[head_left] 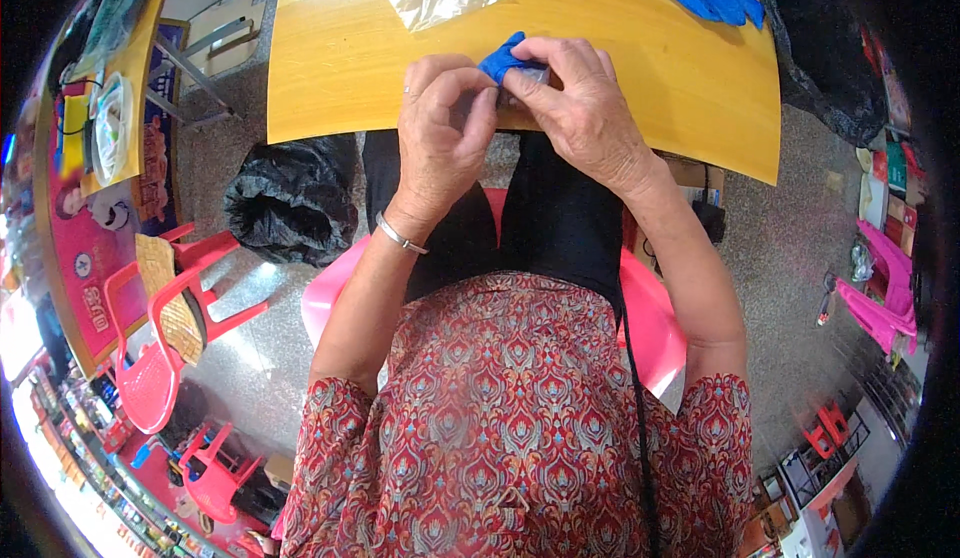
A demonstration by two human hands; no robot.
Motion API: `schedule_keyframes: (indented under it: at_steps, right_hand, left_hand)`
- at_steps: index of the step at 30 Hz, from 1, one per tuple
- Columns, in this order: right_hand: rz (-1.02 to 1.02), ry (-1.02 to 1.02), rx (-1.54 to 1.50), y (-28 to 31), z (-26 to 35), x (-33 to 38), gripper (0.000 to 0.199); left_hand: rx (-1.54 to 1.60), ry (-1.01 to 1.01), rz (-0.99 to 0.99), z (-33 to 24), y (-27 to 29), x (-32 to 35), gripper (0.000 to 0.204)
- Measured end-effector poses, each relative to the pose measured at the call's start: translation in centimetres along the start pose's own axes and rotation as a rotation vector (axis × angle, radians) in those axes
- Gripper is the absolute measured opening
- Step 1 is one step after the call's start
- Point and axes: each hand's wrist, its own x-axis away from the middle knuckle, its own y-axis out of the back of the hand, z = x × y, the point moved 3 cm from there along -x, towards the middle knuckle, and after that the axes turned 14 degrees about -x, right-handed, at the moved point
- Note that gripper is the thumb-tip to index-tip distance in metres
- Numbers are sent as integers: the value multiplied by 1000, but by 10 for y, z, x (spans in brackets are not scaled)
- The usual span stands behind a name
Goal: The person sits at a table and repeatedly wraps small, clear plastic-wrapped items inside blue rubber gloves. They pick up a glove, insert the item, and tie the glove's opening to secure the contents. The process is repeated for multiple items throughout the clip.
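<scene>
The right hand (583, 108) has its grip pinched on a blue cloth (497, 63) at the desk's (345, 68) near edge; the left hand (437, 128) curls alongside, its hold unclear.

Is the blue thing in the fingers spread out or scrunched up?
Scrunched up, as far as it shows: the blue piece is a small, creased bunch held by the right hand, which hides part of it.
</scene>
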Motion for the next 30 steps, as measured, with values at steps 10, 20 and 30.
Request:
schedule_keyframes:
  at_steps: [10, 20, 30]
  right_hand:
    - [-100, -223, -199, 6, 4, -9, 28]
    - [-61, -278, -439, 11, -12, -24, 14]
    - [-111, -575, -576, 34, 36, -31, 19]
  left_hand:
    - [1, -35, -23, -4, 0, 11, 8]
    - [683, 188, 83, -4, -1, 6, 33]
    - [1025, 445, 62, -34, 14, 15, 31]
